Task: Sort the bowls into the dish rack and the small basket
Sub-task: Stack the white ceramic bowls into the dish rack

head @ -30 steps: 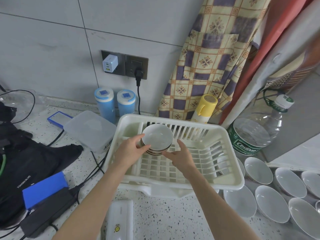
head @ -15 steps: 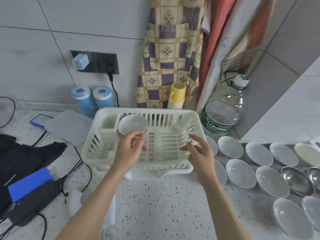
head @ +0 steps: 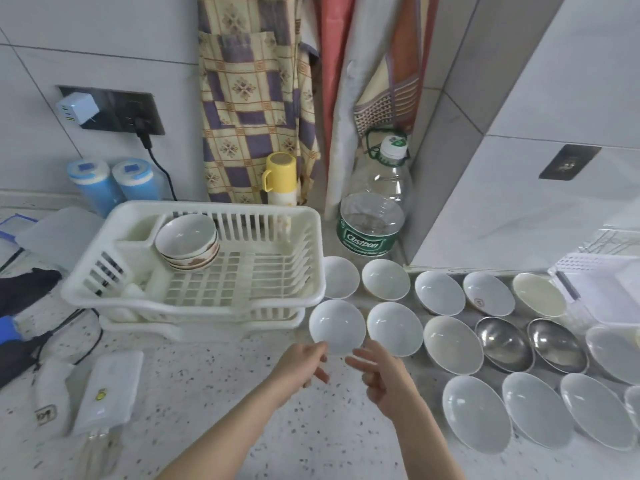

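A white dish rack [head: 194,308] stands on the speckled counter at centre left. A stack of patterned bowls [head: 187,237] leans in its back left corner. Several white bowls and two steel bowls [head: 504,344] lie in rows to the right of the rack. The nearest white bowl [head: 337,325] sits just off the rack's front right corner. My left hand [head: 304,363] and right hand [head: 377,372] hover at this bowl's near rim with loosely curled fingers, holding nothing. Whether the fingertips touch the rim is unclear. A small white perforated basket [head: 595,271] sits at the far right.
A big clear water bottle [head: 374,216] and a yellow cup [head: 280,174] stand behind the rack by hanging cloths. Two blue canisters [head: 114,185], a plastic lid, a black bag [head: 24,289], cables and white devices [head: 107,389] crowd the left side.
Both hands let go of the stacked bowls in the rack and drew back to the right, down to the nearest white bowl. The view swung right, bringing more bowls and the basket into sight.
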Demonstrator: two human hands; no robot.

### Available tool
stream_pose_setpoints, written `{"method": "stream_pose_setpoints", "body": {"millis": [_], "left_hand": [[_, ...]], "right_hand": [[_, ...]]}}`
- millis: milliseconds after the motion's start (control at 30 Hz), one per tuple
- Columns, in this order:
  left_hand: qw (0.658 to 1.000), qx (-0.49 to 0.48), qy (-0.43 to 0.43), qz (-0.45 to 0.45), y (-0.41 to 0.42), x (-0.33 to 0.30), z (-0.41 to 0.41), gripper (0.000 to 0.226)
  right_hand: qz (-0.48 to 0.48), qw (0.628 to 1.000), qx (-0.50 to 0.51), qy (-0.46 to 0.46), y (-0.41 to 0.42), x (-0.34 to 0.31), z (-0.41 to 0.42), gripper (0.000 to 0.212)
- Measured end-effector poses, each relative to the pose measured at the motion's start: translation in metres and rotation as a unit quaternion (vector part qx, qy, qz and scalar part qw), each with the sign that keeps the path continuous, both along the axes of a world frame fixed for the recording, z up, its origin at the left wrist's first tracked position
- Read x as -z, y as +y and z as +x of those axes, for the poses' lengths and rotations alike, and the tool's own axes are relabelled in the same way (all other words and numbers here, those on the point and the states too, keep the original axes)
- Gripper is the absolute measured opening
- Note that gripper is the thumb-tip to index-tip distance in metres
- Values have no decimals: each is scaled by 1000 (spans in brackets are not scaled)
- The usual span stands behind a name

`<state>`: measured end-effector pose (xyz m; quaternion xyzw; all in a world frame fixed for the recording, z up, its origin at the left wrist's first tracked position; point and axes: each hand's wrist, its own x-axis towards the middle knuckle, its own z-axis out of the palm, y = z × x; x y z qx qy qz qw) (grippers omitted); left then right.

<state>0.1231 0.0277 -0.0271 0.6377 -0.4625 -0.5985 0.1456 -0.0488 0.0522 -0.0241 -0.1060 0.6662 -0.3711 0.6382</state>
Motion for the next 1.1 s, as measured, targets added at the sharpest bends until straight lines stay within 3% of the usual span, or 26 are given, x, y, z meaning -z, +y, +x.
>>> {"method": "stream_pose_setpoints", "body": {"millis": [133,267,400,700,933,1100], "left_hand": [[996,-77,-2,43,-2,17,-21,19],[977,-206,46,34,-5,37,-36,20],[965,-251,75,37,-8,48,-43,20],[945,-272,161,79,-11,45,-53,26],[953,-264,133,66,4,32,-38,24],[975,-193,102,50,16,10,-8,19]], "right_hand": [[51,998,25,-41,6,21,-26,41],[61,995,67,-36,1,30,-46,29],[51,997,61,-20,-4,32,-53,23],[24,995,95,22,-6,33,-54,22],[12,991,127,31,-5,17,-49,20],[-48,989,138,29,-4,-16,-25,9]]}}
